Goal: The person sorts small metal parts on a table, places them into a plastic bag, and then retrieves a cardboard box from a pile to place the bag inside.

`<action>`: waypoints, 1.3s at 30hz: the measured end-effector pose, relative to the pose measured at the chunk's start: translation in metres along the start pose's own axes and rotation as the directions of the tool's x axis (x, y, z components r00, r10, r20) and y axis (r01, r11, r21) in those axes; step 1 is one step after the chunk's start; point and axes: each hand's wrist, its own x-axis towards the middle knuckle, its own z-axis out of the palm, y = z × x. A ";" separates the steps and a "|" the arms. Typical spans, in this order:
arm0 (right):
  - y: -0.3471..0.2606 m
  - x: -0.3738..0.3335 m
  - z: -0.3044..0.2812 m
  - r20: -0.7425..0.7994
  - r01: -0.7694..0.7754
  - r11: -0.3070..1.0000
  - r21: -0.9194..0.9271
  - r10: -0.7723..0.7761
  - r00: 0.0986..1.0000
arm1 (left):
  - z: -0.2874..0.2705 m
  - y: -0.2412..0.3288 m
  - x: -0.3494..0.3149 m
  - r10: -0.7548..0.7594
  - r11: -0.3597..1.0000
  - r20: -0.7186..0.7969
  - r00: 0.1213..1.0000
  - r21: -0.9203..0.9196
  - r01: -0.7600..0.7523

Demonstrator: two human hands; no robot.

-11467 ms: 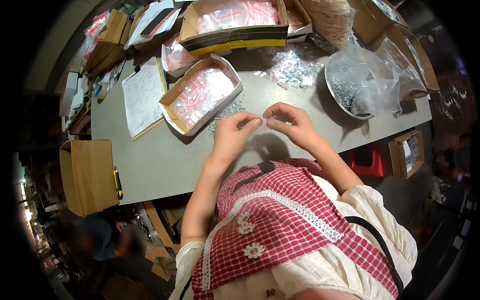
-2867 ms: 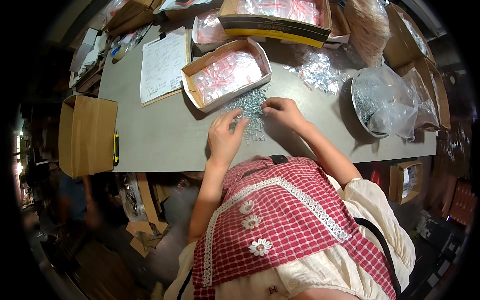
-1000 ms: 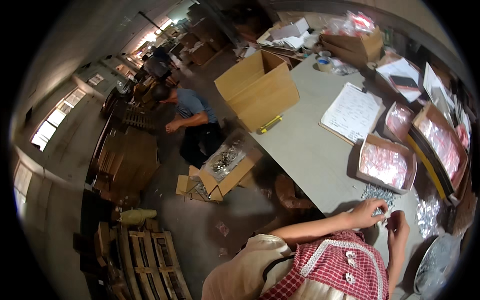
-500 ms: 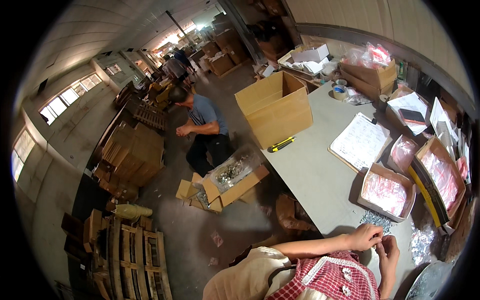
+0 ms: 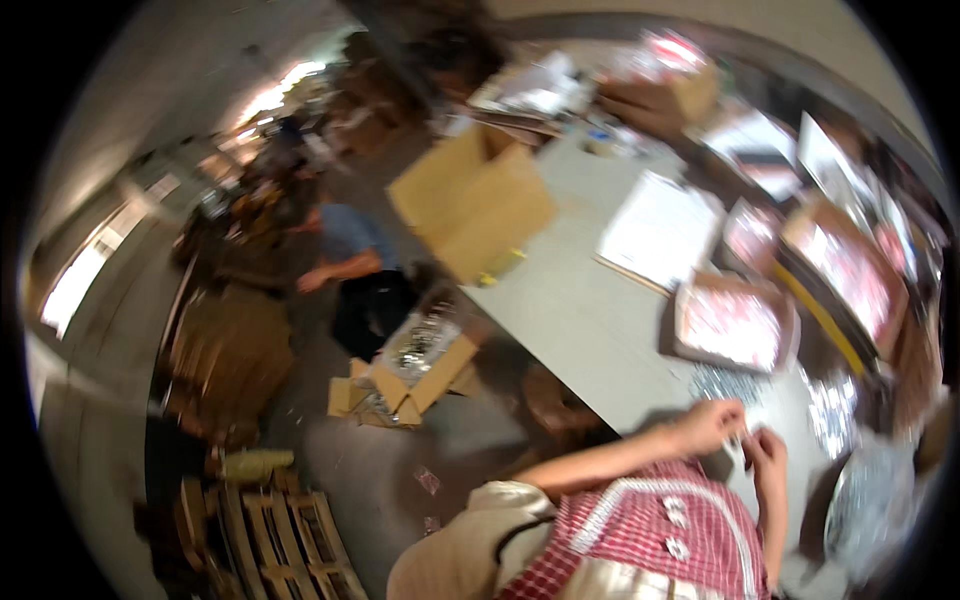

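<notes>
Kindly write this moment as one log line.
left hand: near metal pieces | right hand: beside left hand | grips: blurred, unclear

The grey table (image 5: 590,330) carries an open box (image 5: 722,361) and metal pieces (image 5: 724,384).

The one view looks down from the person's head and slants off to the left, with the left hand (image 5: 712,426) and right hand (image 5: 765,452) near at the lower right, the table (image 5: 570,320) past them, and a window (image 5: 80,280) far away at the left.
</notes>
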 end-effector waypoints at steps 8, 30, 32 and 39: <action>-0.010 -0.025 -0.021 -0.463 0.298 0.863 0.408 -0.085 0.882 | -0.069 -0.012 0.070 0.082 0.934 -0.323 0.943 0.355 0.040; 0.009 -0.010 0.019 -0.363 0.205 0.968 0.146 -0.140 0.921 | -0.107 -0.051 0.124 0.407 0.666 -0.083 0.910 0.708 -0.233; 0.007 -0.006 0.011 -0.341 0.213 0.976 0.046 -0.185 0.922 | -0.086 -0.010 0.110 0.010 0.949 -0.082 0.997 0.315 0.017; -0.039 0.014 0.010 -0.256 0.378 0.925 0.022 -0.360 0.897 | -0.042 0.033 0.058 -0.222 0.929 0.314 0.923 -0.219 0.298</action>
